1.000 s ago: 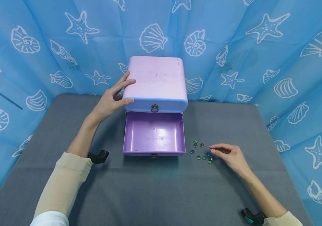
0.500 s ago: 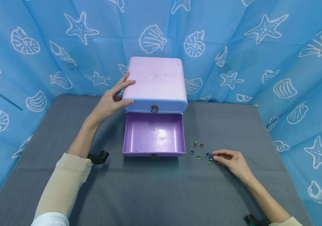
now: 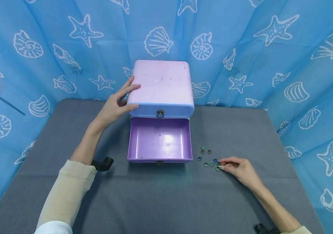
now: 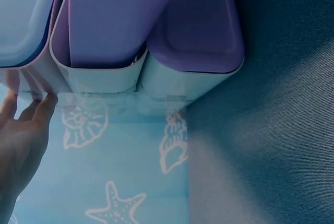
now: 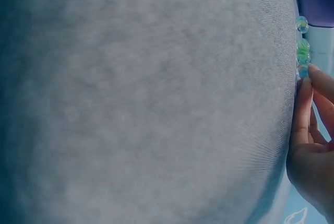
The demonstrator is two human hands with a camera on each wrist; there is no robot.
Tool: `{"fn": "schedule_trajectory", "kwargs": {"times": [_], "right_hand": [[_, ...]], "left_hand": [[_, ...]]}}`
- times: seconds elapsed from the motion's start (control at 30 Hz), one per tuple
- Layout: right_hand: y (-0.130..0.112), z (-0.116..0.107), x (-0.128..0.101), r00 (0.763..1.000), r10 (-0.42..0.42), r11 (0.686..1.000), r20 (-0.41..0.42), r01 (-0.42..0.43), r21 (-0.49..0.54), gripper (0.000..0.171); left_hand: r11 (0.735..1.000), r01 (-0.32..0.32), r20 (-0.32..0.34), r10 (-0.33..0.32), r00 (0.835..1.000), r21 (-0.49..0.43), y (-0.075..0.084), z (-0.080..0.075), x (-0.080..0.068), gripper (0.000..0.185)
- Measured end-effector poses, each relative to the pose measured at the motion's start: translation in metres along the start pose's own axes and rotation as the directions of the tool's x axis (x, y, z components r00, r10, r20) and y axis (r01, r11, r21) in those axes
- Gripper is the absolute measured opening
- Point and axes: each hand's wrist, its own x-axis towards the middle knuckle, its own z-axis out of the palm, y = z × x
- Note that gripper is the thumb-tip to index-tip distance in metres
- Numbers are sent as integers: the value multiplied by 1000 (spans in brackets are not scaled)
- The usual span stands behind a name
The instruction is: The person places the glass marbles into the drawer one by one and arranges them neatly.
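A lilac drawer box (image 3: 161,86) stands at the back of the grey table. Its lower purple drawer (image 3: 159,139) is pulled out and has nothing in it. My left hand (image 3: 129,96) rests on the box's top left corner, fingers fairly straight and thumb on the front edge. The left wrist view shows those fingers (image 4: 31,114) flat against the box's side (image 4: 193,41). Several small green and blue glass beads (image 3: 205,157) lie right of the drawer. My right hand (image 3: 221,165) is at the cluster's right edge, with thumb and forefinger pinching one bead (image 5: 302,71).
The grey cloth table (image 3: 154,195) is ringed by a blue curtain with shells and starfish (image 3: 257,58). The shut upper drawer has a ring pull (image 3: 160,113). A black wrist strap (image 3: 103,163) sits on my left forearm.
My right hand has sunk towards the table and slid into the beads, its fingertips closing on one. The left hand and the box have stayed put.
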Motion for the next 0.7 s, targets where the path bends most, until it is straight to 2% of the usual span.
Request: {"fn": "schedule_trajectory", "kwargs": {"times": [0.17, 0.4, 0.53, 0.7], "right_hand": [[-3, 3, 1, 999, -36, 993, -19, 33, -110, 23], [-6, 3, 2, 993, -113, 965, -39, 101, -243, 19], [-8, 1, 3, 990, -136, 955, -33, 122, -272, 18], [-6, 1, 4, 989, -147, 960, -29, 136, -246, 18]], "left_hand": [[1000, 7, 3, -7, 1000, -11, -1, 0, -2, 62], [1000, 5, 4, -5, 1000, -14, -2, 1, -1, 61], [1000, 2, 4, -2, 1000, -17, -1, 1, 0, 62], [1000, 4, 4, -4, 1000, -19, 0, 0, -1, 63]]}}
